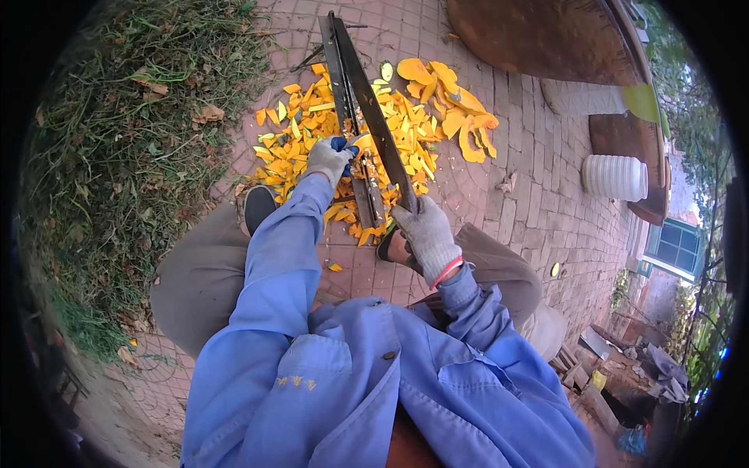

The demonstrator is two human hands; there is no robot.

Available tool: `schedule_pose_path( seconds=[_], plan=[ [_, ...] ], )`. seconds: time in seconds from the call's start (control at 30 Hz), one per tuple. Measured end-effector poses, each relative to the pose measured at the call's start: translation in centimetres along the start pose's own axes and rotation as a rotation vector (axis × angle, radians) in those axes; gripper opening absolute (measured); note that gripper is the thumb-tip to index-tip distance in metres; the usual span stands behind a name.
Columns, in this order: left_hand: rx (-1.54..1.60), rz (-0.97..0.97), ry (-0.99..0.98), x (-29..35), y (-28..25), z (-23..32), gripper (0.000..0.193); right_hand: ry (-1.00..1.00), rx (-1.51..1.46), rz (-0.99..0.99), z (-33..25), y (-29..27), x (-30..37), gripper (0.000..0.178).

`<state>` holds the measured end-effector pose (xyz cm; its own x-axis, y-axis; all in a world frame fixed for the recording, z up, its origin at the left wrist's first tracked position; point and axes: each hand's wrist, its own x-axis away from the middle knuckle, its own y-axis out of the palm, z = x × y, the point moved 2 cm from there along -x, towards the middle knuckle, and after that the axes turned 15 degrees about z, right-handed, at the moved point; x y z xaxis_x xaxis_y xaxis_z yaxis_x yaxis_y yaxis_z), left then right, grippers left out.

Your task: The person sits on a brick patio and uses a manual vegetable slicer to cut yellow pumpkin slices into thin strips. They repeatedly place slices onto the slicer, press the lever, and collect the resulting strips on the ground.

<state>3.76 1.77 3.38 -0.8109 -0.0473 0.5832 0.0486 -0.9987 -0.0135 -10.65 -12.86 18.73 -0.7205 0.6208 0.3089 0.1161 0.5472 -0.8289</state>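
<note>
My right hand, in a pale work glove with a red-edged cuff, grips the near end of a long hinged chopping knife. Its dark blade is raised at a slant and joins the narrow slotted base at the far end. My left hand, gloved in grey with blue fingers, holds an orange pumpkin piece over the base, left of the blade. Chopped pumpkin pieces lie heaped around and under the base. Larger pumpkin slices rest in a pile to the far right of it.
A heap of cut vines and dry leaves covers the ground on the left. Brick paving runs to the right. Beyond stand a large brown rounded vessel and a white ribbed tub. Wood scraps lie at lower right.
</note>
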Motion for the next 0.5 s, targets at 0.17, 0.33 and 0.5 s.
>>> schedule_pose_path(
  seconds=[0.17, 0.33, 0.5],
  plan=[
    [-0.016, 0.01, -0.033, 0.3, 0.6, 1.4, 0.03, 0.011, -0.084, 0.025, 3.1, 6.0, -0.1, 0.032],
    [0.02, -0.052, -0.05, 0.9, 0.1, 1.7, 0.03, -0.053, -0.108, 0.035, 1.4, 1.8, 0.7, 0.034],
    [-0.12, -0.036, -0.074, 0.7, 0.4, 2.7, 0.028, -0.029, 0.011, 0.001, -0.5, -0.2, 0.3, 0.036]
  ],
)
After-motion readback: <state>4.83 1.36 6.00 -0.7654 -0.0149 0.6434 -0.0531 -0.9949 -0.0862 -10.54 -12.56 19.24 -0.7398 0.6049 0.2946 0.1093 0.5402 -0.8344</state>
